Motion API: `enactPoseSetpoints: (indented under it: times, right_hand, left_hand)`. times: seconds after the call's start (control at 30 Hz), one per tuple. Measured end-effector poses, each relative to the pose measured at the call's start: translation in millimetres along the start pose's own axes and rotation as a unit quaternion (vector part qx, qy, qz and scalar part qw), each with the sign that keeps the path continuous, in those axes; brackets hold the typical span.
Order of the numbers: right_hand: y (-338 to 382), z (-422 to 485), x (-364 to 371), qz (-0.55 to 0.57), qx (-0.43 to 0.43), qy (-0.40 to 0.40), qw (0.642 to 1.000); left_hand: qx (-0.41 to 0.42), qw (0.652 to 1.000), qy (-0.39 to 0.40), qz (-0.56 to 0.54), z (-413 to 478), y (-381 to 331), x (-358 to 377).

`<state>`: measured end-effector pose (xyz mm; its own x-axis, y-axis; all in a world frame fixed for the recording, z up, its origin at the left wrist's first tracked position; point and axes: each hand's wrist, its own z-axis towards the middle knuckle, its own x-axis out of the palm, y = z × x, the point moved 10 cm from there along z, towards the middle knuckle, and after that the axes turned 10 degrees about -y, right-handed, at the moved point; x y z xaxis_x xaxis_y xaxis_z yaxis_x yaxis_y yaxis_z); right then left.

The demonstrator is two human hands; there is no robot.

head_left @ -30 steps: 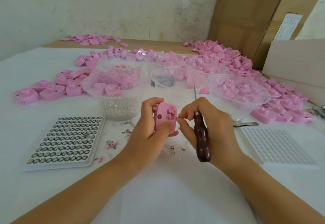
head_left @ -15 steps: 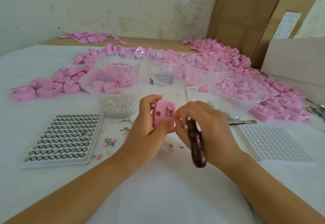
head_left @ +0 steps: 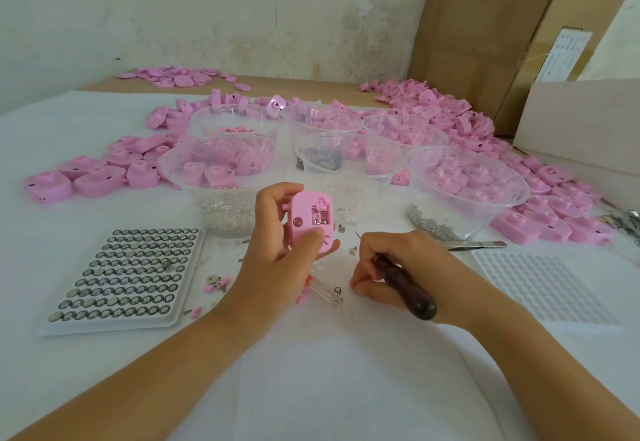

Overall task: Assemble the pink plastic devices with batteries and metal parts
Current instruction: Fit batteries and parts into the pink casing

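Pink device (head_left: 311, 222) grasped by fingers of left hand (head_left: 273, 257), right hand (head_left: 408, 260) beside it grasping wooden-handled tool (head_left: 412, 297), box label (head_left: 562, 56) illegible.

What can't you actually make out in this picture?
Head view:
- Pink device: the open compartment's contents are too small; the thumb of the left hand covers its lower part.
- Right hand: curled fingers hide whether they pinch anything beside the wooden-handled tool.
- Metal items: cut off by the right edge.

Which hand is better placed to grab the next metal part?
Right, probably. The right hand, though gripping the dark wooden-handled pick, is low beside the small silver metal part; the left hand holds the pink plastic device.
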<state>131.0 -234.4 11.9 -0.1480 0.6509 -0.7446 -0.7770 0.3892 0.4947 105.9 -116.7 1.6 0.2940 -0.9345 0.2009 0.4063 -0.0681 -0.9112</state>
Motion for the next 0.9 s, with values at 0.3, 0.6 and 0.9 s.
enactPoseSetpoints:
  times: [0.3,0.6,0.9]
  right_hand:
    - [-0.4,-1.5,-3.5,-0.011,0.017,-0.009,1.000]
    - [34.2,-8.6,-58.3,0.066,-0.081,-0.335,0.936]
    - [42.9,-3.7,-34.1,-0.011,-0.131,-0.266,0.955]
  left_hand:
    - [-0.004,1.000,0.013,0.003,-1.1,0.6,3.8]
    - [-0.002,0.998,0.054,0.038,-5.7,5.9,15.9]
    - [0.022,0.994,0.071,0.085,-7.2,2.9,21.2]
